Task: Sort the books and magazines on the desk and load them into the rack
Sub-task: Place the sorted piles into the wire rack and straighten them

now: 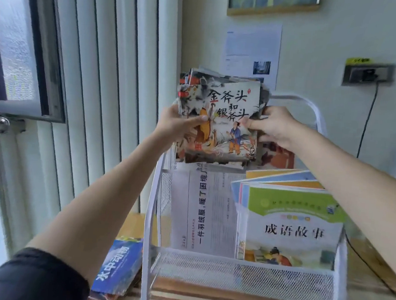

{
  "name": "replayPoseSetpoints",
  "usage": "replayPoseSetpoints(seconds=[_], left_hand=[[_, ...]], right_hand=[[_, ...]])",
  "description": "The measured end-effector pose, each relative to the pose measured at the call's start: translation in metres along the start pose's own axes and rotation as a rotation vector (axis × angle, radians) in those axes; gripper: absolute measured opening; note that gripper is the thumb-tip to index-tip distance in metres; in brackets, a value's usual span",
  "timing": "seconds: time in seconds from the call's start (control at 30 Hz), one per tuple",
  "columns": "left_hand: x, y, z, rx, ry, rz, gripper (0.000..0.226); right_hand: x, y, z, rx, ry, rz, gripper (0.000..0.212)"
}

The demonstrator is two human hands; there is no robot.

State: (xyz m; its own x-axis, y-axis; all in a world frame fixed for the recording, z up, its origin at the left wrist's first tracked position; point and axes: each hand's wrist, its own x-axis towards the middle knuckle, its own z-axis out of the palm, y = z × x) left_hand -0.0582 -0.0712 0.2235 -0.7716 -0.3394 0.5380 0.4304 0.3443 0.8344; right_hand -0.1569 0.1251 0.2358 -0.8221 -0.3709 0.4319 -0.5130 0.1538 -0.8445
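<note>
The white mesh rack (pixel 242 271) stood on the desk (pixel 372 270). Its lower tier held a folded newspaper (pixel 202 207) at nine o'clock and green-covered storybooks (pixel 292 228) at three o'clock. At twelve o'clock, over the upper tier, hung a stack of picture books (pixel 220 118), the front cover showing painted figures and brush lettering. The left hand (pixel 178 122) and the right hand (pixel 274 127) each pinched a side edge, thumbs on the cover. A blue book (pixel 119 266) lay at seven o'clock.

I am holding a fanned stack of illustrated picture books (pixel 220 118) above the white wire-mesh rack (pixel 242 271), left hand (pixel 178 122) and right hand (pixel 274 127) pinching its edges.
</note>
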Motion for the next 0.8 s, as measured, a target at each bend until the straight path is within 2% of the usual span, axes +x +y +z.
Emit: replayPoseSetpoints(seconds=[0.07, 0.17, 0.23, 0.27, 0.4, 0.5, 0.6, 0.67, 0.73, 0.8], left_hand=[[0.005, -0.008, 0.000, 0.151, 0.044, 0.047, 0.055], [0.005, -0.020, -0.005, 0.481, 0.142, 0.210, 0.093], [0.000, -0.029, -0.007, 0.757, 0.131, 0.257, 0.124], [-0.002, -0.033, -0.008, 0.884, 0.114, 0.261, 0.128], [-0.007, -0.050, -0.010, 1.155, 0.034, 0.297, 0.114], [-0.007, -0.056, -0.017, 1.329, 0.069, 0.382, 0.108], [-0.009, -0.056, -0.026, 1.453, -0.022, 0.417, 0.097], [-0.012, -0.061, -0.030, 1.490, -0.094, 0.382, 0.087], [-0.015, -0.066, -0.033, 1.554, -0.135, 0.366, 0.080], [-0.017, -0.070, -0.035, 1.540, -0.142, 0.345, 0.078]], right_hand=[[0.007, 0.012, 0.002, 0.015, -0.081, 0.134, 0.043], [0.008, 0.021, 0.006, -0.004, -0.128, 0.187, 0.053], [0.002, 0.028, 0.012, -0.028, -0.132, 0.232, 0.058], [0.000, 0.034, 0.016, -0.042, -0.147, 0.265, 0.062], [-0.013, 0.038, 0.029, -0.274, -0.373, 0.372, 0.076], [-0.023, 0.021, 0.034, -0.737, -0.378, 0.270, 0.074], [-0.032, 0.017, 0.047, -1.051, -0.405, 0.173, 0.068], [-0.034, 0.020, 0.050, -1.100, -0.496, 0.216, 0.063], [-0.038, 0.020, 0.045, -1.040, -0.555, 0.271, 0.062], [-0.040, 0.017, 0.036, -1.053, -0.506, 0.257, 0.068]])
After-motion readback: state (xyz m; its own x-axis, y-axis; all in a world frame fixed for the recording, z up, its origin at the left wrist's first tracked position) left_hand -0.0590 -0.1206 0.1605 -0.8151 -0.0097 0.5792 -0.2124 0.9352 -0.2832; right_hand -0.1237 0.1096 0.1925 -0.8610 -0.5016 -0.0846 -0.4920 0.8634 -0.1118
